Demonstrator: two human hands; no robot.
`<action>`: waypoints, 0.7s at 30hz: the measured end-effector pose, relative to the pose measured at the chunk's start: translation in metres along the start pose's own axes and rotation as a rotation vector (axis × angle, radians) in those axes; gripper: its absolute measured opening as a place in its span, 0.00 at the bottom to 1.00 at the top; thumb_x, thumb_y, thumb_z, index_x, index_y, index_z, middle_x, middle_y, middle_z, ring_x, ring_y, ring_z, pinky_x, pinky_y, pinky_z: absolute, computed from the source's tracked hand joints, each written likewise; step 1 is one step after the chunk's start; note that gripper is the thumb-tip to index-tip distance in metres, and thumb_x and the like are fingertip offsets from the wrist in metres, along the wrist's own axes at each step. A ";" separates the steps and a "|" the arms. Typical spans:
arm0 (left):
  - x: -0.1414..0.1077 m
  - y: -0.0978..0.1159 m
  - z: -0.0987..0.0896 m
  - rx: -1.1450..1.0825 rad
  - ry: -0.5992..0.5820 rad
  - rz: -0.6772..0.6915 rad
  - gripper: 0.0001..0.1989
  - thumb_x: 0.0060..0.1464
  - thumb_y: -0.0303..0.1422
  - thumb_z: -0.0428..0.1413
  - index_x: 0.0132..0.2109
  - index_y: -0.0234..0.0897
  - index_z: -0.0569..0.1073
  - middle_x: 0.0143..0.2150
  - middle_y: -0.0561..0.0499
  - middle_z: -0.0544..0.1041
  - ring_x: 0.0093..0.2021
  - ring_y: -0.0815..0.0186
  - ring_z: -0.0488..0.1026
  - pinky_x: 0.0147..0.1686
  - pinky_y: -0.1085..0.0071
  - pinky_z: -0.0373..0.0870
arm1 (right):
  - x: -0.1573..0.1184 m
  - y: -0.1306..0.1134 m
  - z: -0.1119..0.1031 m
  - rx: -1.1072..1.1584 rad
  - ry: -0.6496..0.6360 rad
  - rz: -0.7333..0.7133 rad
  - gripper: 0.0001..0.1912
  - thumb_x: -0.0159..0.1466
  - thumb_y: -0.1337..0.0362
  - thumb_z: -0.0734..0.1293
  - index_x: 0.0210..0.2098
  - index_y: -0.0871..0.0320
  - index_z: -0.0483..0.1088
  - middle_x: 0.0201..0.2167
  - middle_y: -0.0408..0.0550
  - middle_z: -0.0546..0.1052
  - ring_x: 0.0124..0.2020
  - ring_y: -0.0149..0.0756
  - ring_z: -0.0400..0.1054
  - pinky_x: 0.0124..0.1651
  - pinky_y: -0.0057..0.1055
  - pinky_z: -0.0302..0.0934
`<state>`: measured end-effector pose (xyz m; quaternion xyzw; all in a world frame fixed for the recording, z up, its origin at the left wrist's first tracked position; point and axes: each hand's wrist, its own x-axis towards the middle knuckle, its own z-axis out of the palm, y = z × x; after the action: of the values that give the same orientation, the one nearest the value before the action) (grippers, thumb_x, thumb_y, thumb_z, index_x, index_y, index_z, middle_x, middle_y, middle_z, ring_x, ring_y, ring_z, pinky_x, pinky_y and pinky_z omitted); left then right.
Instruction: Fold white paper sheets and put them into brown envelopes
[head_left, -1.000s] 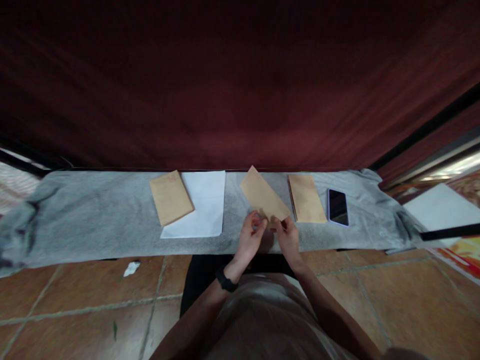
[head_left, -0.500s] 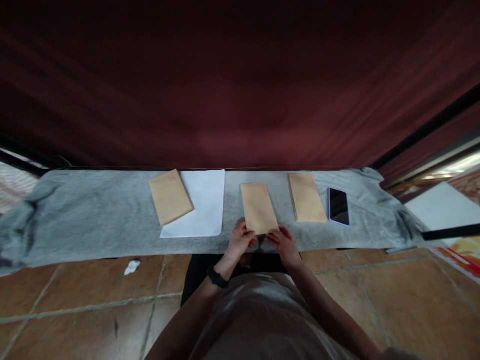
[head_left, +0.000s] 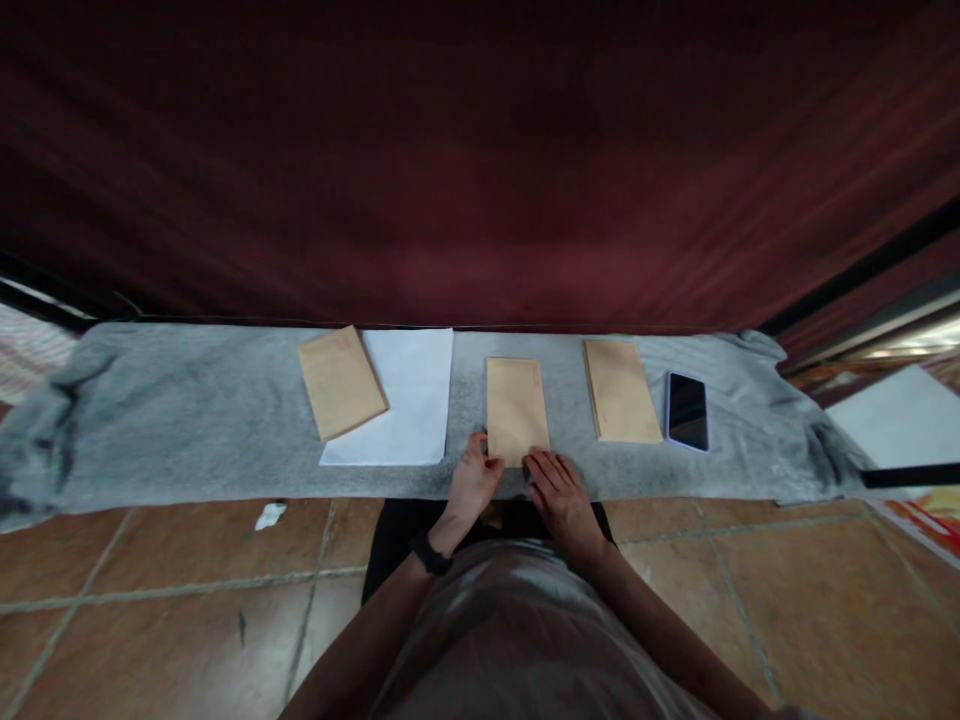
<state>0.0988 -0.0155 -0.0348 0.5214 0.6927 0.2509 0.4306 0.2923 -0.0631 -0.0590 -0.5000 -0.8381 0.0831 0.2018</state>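
The left hand [head_left: 472,485] pinches the brown envelope [head_left: 517,405] by its near-left corner; the right hand [head_left: 562,492] rests loosely outstretched fingers at the near-right. Contents are hidden.

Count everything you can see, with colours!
Middle envelope: 1, brown, between piles
Envelope piles: 2, brown, left and right
Paper: count unclear, white, under left pile
Phone: 1, black and purple, beside right pile
Cloth: 1, grey, underneath
Curtain: 1, dark red, behind
Scrap: 1, white, left floor
Tiles: several, orange, floor
Flat thing: 1, white, far right
Print: 1, red, yellow, below that
Wristband: 1, black, left wrist
Left hand: 1, bare, envelope's near left corner
Right hand: 1, bare, envelope's near right corner
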 end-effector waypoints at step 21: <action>0.036 0.013 0.023 0.844 -0.103 0.889 0.31 0.69 0.51 0.42 0.72 0.42 0.58 0.76 0.48 0.54 0.76 0.57 0.48 0.73 0.52 0.42 | -0.007 0.009 0.009 0.003 -0.020 -0.021 0.22 0.73 0.65 0.59 0.64 0.61 0.65 0.65 0.57 0.70 0.68 0.46 0.59 0.72 0.52 0.51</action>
<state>0.1219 0.0205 -0.0478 0.8972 0.4269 0.0851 0.0743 0.2984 -0.0646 -0.0718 -0.4899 -0.8452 0.0871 0.1949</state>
